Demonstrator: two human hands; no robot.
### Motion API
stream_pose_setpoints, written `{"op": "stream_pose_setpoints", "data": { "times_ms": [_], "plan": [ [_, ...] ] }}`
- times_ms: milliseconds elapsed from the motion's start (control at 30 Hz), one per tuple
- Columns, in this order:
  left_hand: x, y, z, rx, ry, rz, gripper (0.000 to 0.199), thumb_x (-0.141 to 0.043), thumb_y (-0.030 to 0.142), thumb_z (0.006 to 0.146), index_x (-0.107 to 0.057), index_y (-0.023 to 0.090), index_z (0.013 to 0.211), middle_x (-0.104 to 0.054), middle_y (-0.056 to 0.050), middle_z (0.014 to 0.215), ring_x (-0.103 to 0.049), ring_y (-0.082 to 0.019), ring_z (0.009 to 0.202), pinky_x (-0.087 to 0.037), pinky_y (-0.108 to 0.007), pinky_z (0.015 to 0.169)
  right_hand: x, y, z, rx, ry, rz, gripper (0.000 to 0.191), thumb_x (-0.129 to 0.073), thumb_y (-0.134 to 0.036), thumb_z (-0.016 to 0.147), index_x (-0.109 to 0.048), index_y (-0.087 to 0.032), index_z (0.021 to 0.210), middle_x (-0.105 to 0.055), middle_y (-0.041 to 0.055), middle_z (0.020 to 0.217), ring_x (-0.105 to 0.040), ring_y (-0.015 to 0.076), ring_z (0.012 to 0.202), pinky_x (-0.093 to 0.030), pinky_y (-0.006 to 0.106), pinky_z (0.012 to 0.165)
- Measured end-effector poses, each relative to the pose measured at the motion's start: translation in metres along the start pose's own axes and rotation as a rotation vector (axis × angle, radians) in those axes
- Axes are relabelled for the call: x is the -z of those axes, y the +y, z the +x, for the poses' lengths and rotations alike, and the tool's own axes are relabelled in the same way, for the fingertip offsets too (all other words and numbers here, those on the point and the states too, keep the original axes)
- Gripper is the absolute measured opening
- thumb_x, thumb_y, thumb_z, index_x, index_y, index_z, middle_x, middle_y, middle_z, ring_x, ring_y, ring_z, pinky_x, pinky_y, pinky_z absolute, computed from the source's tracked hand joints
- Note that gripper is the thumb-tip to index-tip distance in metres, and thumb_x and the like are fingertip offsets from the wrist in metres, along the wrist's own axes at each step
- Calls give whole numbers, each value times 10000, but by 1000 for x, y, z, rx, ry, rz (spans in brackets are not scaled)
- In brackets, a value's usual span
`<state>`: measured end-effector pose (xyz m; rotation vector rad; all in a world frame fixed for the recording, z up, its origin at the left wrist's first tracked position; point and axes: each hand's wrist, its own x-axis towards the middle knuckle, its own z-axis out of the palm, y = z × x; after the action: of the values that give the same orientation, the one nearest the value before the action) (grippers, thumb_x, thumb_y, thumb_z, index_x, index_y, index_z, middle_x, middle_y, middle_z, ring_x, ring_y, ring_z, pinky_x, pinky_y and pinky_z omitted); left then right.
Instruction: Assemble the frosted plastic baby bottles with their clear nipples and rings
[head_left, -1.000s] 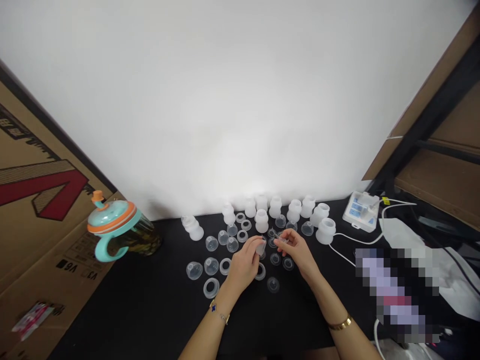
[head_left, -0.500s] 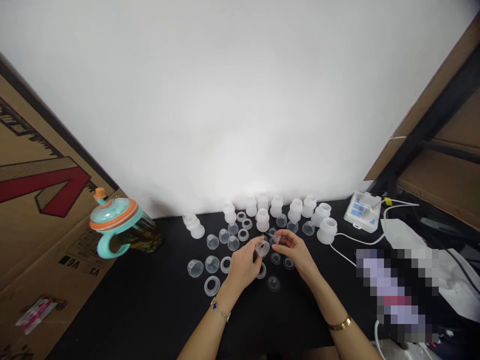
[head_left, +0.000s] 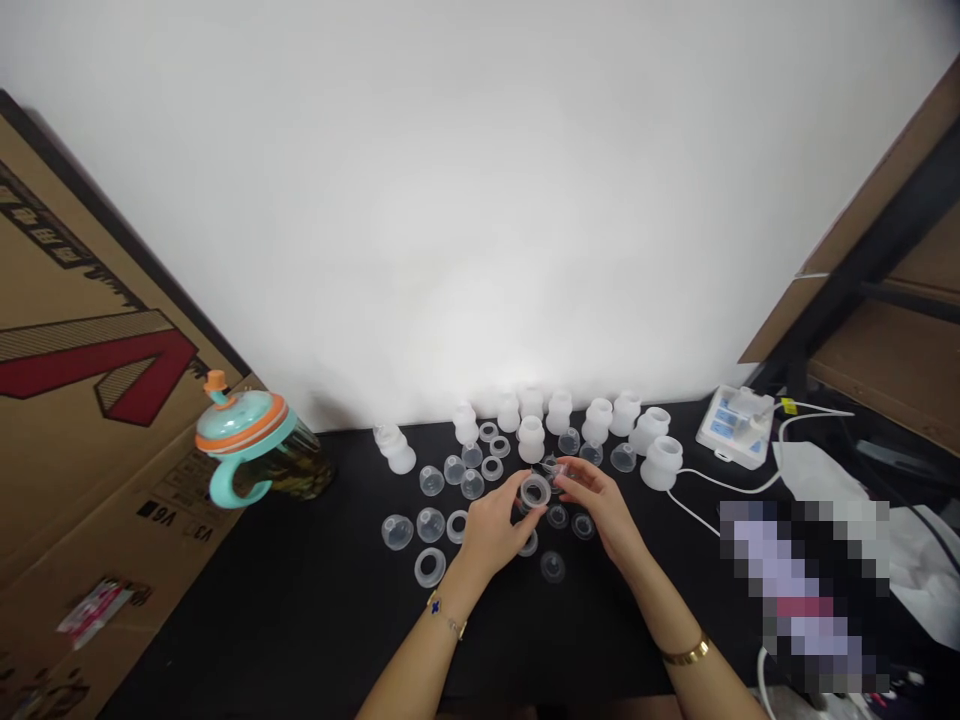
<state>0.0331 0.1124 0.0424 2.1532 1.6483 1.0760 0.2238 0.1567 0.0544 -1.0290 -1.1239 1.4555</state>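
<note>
Ring (head_left: 546, 484) now face-on (in left grip (head_left: 496, 522))

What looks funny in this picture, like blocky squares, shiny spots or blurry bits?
In the head view, big squares hide a patch at the lower right; in that same head view, the wall looks brightest low in the middle, the jug lid has shiny glints, and the clear piece at the right hand is too small to make out well.

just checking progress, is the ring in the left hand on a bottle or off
Off: the left hand holds the ring by its rim, and the nearest white bottle stands apart beyond it.
</note>
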Motion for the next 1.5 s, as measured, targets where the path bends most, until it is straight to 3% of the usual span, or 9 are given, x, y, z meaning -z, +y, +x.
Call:
{"op": "stream_pose_setpoints", "data": {
  "times_ms": [267, 467, 600, 700, 833, 967, 1067, 1300, 1500],
  "plan": [
    [0, -1, 0, -54, 37, 15, 441, -647, 402, 898, -568, 228, 1296, -741, -56, 1059, -706, -171, 775, -589, -293, 773, 1, 2, 2, -41, 30, 16, 438, -796, -513, 736, -738, -190, 1027, -713, 73, 933, -657, 214, 805, -492, 281, 630],
    [0, -3, 1, -121, 54, 82, 442, -506, 99, 899, -542, 255, 1312, -625, -61, 1358, -680, -188, 1098, -597, -258, 793, -2, 1, 0, 12, 25, -8, 387, -824, -480, 705, -732, -193, 948, -682, 33, 841, -624, 173, 697, -457, 268, 578],
    [-2, -6, 1, -121, 68, 138, 441, -484, 56, 881, -568, 263, 1261, -610, -54, 1381, -693, -185, 1074, -599, -245, 731, -4, -1, -1, 52, 18, -7, 383, -850, -443, 677, -716, -209, 948, -653, 0, 787, -607, 156, 676, -456, 259, 568],
    [-3, -7, 0, -111, 74, 101, 396, -497, 68, 884, -568, 252, 1228, -626, -59, 1354, -701, -182, 1041, -593, -239, 714, -5, -2, -2, 73, 26, -3, 381, -873, -432, 639, -706, -209, 900, -657, -4, 767, -618, 163, 673, -461, 262, 565],
    [-3, -6, 0, -73, 88, 34, 317, -601, 186, 876, -547, 228, 1185, -658, -75, 1284, -718, -162, 836, -569, -242, 631, -6, -3, -2, 61, 12, -3, 384, -848, -472, 661, -718, -197, 895, -685, 7, 732, -634, 171, 644, -459, 272, 562],
    [-1, -2, -1, -12, 78, 48, 331, -673, 341, 864, -557, 242, 1159, -730, -25, 1059, -702, -159, 727, -541, -252, 612, -6, -3, -3, 64, 4, 0, 388, -795, -512, 721, -731, -189, 926, -730, 39, 802, -644, 174, 661, -451, 274, 572],
    [0, 0, -1, 0, 70, 85, 379, -669, 431, 871, -571, 246, 1187, -744, -5, 908, -703, -175, 702, -531, -261, 611, -6, -3, -4, 82, 14, -14, 398, -768, -544, 743, -730, -188, 916, -735, 47, 798, -636, 179, 660, -453, 281, 578],
    [1, 0, -2, -32, 37, 106, 383, -593, 445, 927, -610, 208, 1227, -735, -28, 862, -708, -187, 753, -548, -268, 664, -6, -7, -5, 111, 13, -39, 366, -764, -545, 765, -714, -194, 855, -695, 28, 719, -578, 159, 613, -441, 282, 579],
    [-3, -2, 0, -35, 50, 48, 367, -592, 218, 904, -557, 236, 1268, -688, -54, 1232, -709, -178, 910, -582, -275, 754, -6, -8, -8, 105, 8, -62, 370, -723, -558, 797, -709, -190, 763, -610, -2, 578, -536, 144, 548, -437, 283, 567]
  ]
}}
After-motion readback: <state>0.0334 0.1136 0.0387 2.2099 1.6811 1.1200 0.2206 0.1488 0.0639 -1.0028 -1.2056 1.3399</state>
